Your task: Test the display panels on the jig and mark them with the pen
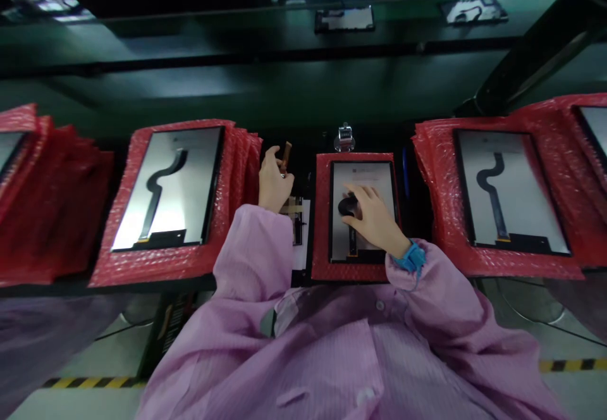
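In front of me an LCD screen panel (374, 176) lies face down on a red bubble-wrap bag (323, 217). My right hand (374, 217) is over it, thumb and fingers curled around the bent upper part of its black ribbon cable (348, 206). The cable's lower end runs to the panel's bottom edge. My left hand (275, 183) is raised to the left of the panel, its fingers closed on a small brown strip (286, 156). Below that hand sits a white sheet (300, 259) with a dark part and tan tape on it.
Stacks of red bags topped with similar panels flank me at left (177, 183) and right (515, 183). A small metal tally counter (345, 138) stands behind the middle panel. On the green surface beyond lie two more panels (344, 19) (474, 11). A dark post (535, 53) slants at upper right.
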A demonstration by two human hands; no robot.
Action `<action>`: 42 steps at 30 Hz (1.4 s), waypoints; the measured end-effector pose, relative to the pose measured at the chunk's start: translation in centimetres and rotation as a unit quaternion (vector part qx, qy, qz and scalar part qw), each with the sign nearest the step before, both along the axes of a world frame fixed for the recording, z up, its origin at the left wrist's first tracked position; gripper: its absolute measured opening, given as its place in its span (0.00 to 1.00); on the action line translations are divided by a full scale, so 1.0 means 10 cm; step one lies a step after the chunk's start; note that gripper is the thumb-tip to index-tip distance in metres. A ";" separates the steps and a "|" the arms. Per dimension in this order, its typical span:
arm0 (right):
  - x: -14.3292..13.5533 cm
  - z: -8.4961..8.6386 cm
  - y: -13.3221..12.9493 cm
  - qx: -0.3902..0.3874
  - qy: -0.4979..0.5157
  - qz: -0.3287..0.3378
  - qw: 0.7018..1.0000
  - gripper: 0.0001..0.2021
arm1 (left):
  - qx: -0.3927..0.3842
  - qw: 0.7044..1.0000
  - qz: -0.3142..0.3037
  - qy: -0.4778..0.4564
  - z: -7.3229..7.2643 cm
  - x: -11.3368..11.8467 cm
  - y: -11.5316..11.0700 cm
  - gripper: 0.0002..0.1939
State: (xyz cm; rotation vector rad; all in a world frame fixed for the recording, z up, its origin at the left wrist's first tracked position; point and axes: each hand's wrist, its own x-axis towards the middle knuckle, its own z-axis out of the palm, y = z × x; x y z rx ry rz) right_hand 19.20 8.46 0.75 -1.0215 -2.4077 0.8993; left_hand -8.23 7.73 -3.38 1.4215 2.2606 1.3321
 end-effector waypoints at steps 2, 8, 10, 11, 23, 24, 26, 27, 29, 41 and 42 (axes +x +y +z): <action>-0.02 -0.02 0.05 -0.080 0.087 0.009 0.993 0.33 | 0.032 0.996 -0.008 -0.083 0.05 0.00 -0.02 0.36; -0.19 -0.08 0.24 -0.241 0.233 -0.020 0.942 0.44 | 0.142 0.962 -0.047 -0.230 0.20 0.02 -0.04 0.31; -0.25 -0.08 0.26 -0.268 0.255 -0.014 0.929 0.39 | 0.148 0.958 -0.068 -0.237 0.24 0.05 -0.05 0.26; -0.27 -0.09 0.26 -0.281 0.265 -0.014 0.922 0.36 | 0.146 0.957 -0.080 -0.238 0.26 0.07 -0.07 0.23; -0.22 -0.06 0.26 -0.263 0.242 0.066 0.932 0.17 | 0.089 0.958 -0.138 -0.237 0.45 0.24 -0.18 0.09; -0.21 -0.04 0.28 -0.256 0.224 0.079 0.937 0.15 | 0.081 0.958 -0.151 -0.230 0.45 0.25 -0.19 0.08; -0.20 -0.02 0.29 -0.253 0.205 0.095 0.941 0.13 | 0.067 0.960 -0.186 -0.199 0.47 0.26 -0.21 0.08; -0.20 -0.02 0.30 -0.258 0.202 0.098 0.940 0.14 | 0.057 0.962 -0.205 -0.173 0.49 0.26 -0.21 0.08; -0.20 -0.03 0.29 -0.264 0.209 0.100 0.936 0.19 | 0.037 0.965 -0.233 -0.112 0.51 0.26 -0.22 0.08; -0.23 -0.06 0.26 -0.026 0.118 0.174 0.977 0.24 | -0.032 0.942 -0.335 -0.002 0.65 0.28 -0.23 0.07; -0.23 -0.05 0.26 -0.013 0.102 0.185 0.977 0.22 | -0.041 0.939 -0.341 -0.016 0.66 0.28 -0.23 0.06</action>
